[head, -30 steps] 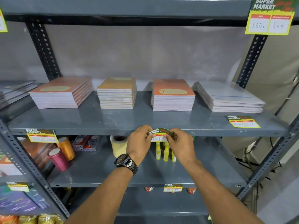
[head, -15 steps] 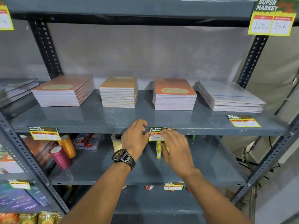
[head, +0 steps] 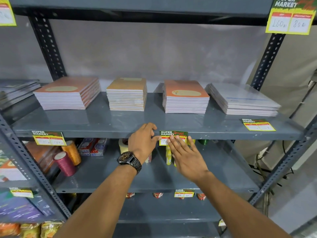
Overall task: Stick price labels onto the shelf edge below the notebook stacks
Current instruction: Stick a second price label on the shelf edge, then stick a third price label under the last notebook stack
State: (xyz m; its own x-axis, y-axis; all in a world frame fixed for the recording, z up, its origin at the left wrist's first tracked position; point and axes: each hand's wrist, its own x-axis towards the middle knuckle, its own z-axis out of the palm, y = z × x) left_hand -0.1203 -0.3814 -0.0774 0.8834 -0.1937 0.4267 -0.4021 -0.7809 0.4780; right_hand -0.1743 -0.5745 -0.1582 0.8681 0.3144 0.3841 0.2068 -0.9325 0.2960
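Fingertips of the flat, open right hand (head: 186, 156) and loosely open left hand (head: 143, 142) are pressed on a green-and-yellow paper price label (head: 173, 137) at the grey metal shelf edge (head: 103, 133), nothing gripped.

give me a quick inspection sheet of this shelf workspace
surface: grey shelf edge, bare below the second notebook stack
job's things: price label on the edge below the third stack; left label stuck; loose label lying flat on the shelf top
clutter: thread spools, yellow bottles on the lower shelf
grippers: left hand fingertip at the label's left edge; right hand flat, fingers pressing it
cables: dark cables at right
surroundings: grey wall
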